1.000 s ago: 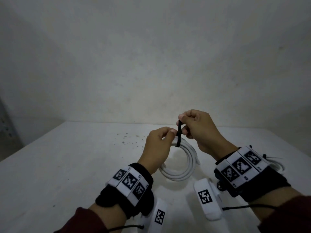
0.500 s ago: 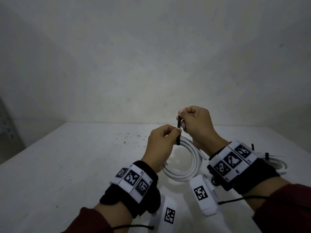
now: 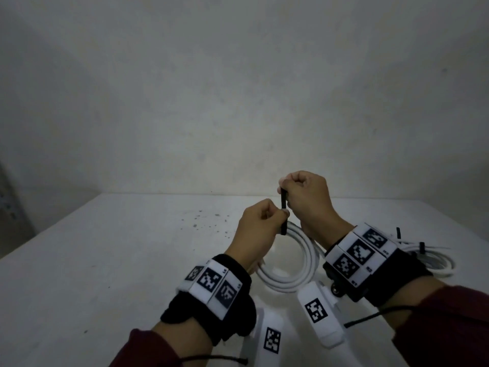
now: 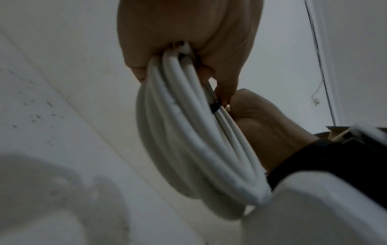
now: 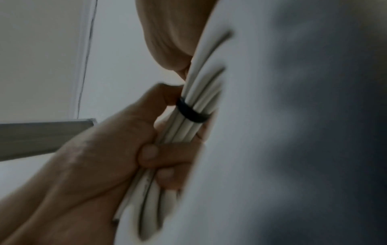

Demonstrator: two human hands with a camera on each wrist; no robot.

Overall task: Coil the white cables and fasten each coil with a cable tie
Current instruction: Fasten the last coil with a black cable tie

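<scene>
A white cable coil hangs above the table in front of me. My left hand grips its top strands; the left wrist view shows the coil edge-on under that hand's fingers. A black cable tie is wrapped round the strands, seen as a band in the right wrist view. My right hand pinches the tie's upper end, just above and right of the left hand. The left hand shows there holding the strands.
A second white coil with black ties lies on the white table at the right, behind my right wrist. Dark specks dot the table's far middle. A grey wall stands behind the table.
Both hands and the coil have risen slightly. The right hand has pulled the tie's end upward, further from the left hand.
</scene>
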